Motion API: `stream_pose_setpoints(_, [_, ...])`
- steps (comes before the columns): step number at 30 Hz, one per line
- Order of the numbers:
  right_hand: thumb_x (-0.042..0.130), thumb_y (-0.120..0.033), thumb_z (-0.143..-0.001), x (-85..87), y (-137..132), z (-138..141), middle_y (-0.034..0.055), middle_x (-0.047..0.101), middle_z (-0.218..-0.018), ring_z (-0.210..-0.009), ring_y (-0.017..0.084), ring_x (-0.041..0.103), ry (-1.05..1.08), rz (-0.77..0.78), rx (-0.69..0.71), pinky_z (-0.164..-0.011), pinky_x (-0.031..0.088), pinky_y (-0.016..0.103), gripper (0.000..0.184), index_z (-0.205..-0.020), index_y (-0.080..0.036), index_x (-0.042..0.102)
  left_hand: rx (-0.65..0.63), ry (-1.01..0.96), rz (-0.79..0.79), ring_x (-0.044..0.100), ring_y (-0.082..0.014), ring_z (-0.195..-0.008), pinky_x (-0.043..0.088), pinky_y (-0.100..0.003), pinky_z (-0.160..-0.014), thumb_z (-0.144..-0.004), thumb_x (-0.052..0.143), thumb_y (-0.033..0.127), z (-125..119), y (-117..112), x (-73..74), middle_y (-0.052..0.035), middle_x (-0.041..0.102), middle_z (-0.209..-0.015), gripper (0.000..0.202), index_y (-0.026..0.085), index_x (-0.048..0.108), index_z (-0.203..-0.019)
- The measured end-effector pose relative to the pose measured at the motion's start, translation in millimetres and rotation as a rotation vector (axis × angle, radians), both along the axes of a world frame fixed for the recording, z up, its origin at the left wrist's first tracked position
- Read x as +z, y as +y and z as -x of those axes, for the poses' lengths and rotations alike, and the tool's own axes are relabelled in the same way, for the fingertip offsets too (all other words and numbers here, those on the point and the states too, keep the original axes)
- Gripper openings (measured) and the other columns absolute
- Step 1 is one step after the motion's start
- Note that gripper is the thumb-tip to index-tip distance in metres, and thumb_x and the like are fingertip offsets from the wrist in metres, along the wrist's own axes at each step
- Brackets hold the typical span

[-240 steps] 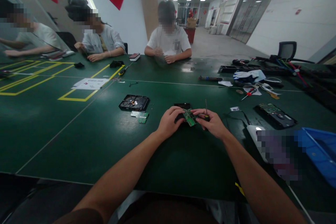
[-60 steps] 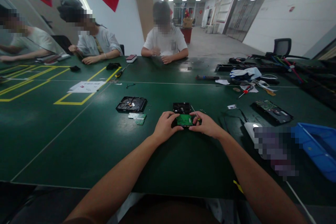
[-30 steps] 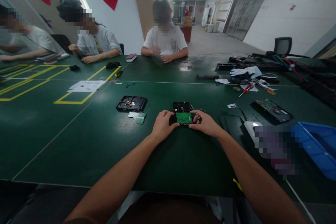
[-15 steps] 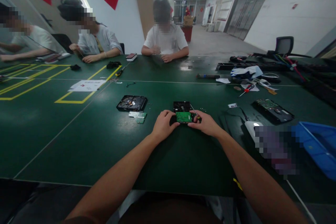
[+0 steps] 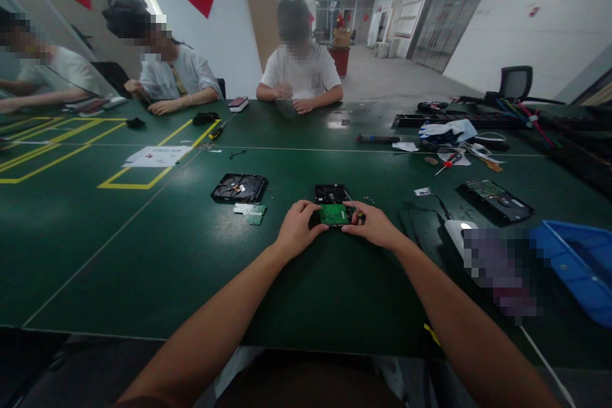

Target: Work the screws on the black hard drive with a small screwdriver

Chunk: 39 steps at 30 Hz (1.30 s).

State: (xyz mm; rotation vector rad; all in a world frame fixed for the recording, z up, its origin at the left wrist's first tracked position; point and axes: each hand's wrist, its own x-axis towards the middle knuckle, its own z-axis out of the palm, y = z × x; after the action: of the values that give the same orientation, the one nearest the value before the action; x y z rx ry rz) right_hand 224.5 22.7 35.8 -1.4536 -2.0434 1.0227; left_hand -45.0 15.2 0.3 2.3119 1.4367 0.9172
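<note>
A black hard drive (image 5: pixel 331 194) lies on the green table (image 5: pixel 143 248) in front of me, with a green circuit board (image 5: pixel 333 215) lying flat on its near end. My left hand (image 5: pixel 297 227) curls around the drive's left end, fingers on the board's edge. On the right end rests my right hand (image 5: pixel 373 224), which also grips a thin screwdriver (image 5: pixel 352 203) whose shaft points up and away.
An opened drive (image 5: pixel 240 187) and a loose small board (image 5: pixel 254 213) lie to the left. Another drive (image 5: pixel 495 198), cables and tools sit at right, a blue bin (image 5: pixel 581 268) near the right edge. Three people sit across the table; yellow tape marks the left part.
The board, tilted up between my fingers eight seconds ago, now lies flat on the drive. Both hands have barely moved over the last second.
</note>
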Motion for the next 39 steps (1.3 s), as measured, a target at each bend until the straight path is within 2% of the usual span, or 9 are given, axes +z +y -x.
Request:
stream_pose_setpoints(5, [0.083, -0.038, -0.084, 0.8, -1, 1, 0.0003, 0.067, -0.095, -0.079, 0.016, 0.061, -0.022, -0.011, 0.001, -0.075, 0.049, 0.035, 0.077, -0.153, -0.021, 0.054, -0.028, 0.056, -0.051, 0.060, -0.0294, -0.120, 0.055, -0.049, -0.104, -0.090, 0.083, 0.031, 2, 0, 3.2, -0.0093, 0.062, -0.125, 0.037, 0.026, 0.072, -0.125])
stream_pose_setpoints(10, [0.085, -0.039, -0.083, 0.9, -1, 4, -0.0002, 0.066, -0.092, -0.079, 0.017, 0.061, -0.036, -0.040, -0.011, -0.077, 0.048, 0.034, 0.074, -0.150, -0.022, 0.057, -0.063, 0.173, -0.084, 0.062, -0.0265, -0.110, 0.056, -0.044, -0.097, -0.098, 0.074, 0.032, 6, -1, 5.1, -0.0077, 0.064, -0.114, 0.025, 0.029, 0.077, -0.122])
stream_pose_setpoints(17, [0.083, -0.039, -0.083, 1.6, -1, 7, 0.0002, 0.068, -0.090, -0.077, 0.017, 0.062, -0.051, -0.059, -0.026, -0.073, 0.047, 0.033, 0.068, -0.144, -0.018, 0.060, -0.031, 0.269, -0.008, 0.067, -0.0230, -0.098, 0.056, -0.036, -0.088, -0.104, 0.063, 0.035, 5, -5, 10.0, -0.0061, 0.069, -0.107, 0.030, 0.030, 0.074, -0.132])
stream_pose_setpoints(25, [0.082, -0.037, -0.083, 0.8, -2, 6, -0.0011, 0.067, -0.088, -0.075, 0.016, 0.062, -0.037, -0.049, -0.032, -0.071, 0.047, 0.032, 0.063, -0.139, -0.020, 0.061, -0.085, 0.292, -0.049, 0.065, -0.0276, -0.101, 0.054, -0.042, -0.090, -0.103, 0.064, 0.037, 5, -5, 13.2, -0.0097, 0.069, -0.106, 0.033, 0.025, 0.073, -0.133])
stream_pose_setpoints(29, [0.083, -0.038, -0.082, 0.5, -2, 6, -0.0016, 0.067, -0.087, -0.075, 0.016, 0.062, -0.040, -0.056, -0.037, -0.071, 0.047, 0.032, 0.067, -0.143, -0.020, 0.059, -0.109, 0.273, -0.031, 0.065, -0.0268, -0.099, 0.054, -0.041, -0.088, -0.102, 0.063, 0.036, 6, -4, 12.6, -0.0090, 0.069, -0.106, 0.036, 0.026, 0.071, -0.136])
stream_pose_setpoints(33, [0.083, -0.039, -0.083, -0.4, -1, 5, -0.0012, 0.068, -0.088, -0.076, 0.017, 0.063, -0.041, -0.051, -0.036, -0.072, 0.047, 0.033, 0.072, -0.147, -0.020, 0.056, -0.074, 0.229, -0.011, 0.065, -0.0252, -0.094, 0.054, -0.039, -0.085, -0.100, 0.064, 0.034, 5, -4, 13.4, -0.0068, 0.069, -0.099, 0.039, 0.024, 0.067, -0.138])
stream_pose_setpoints(39, [0.082, -0.037, -0.084, 0.4, -1, 5, -0.0010, 0.068, -0.089, -0.077, 0.016, 0.064, -0.039, -0.030, -0.029, -0.073, 0.047, 0.033, 0.071, -0.146, -0.019, 0.055, -0.036, 0.263, 0.012, 0.066, -0.0235, -0.085, 0.053, -0.037, -0.079, -0.103, 0.061, 0.037, 5, -5, 15.8, -0.0054, 0.070, -0.091, 0.035, 0.022, 0.071, -0.132])
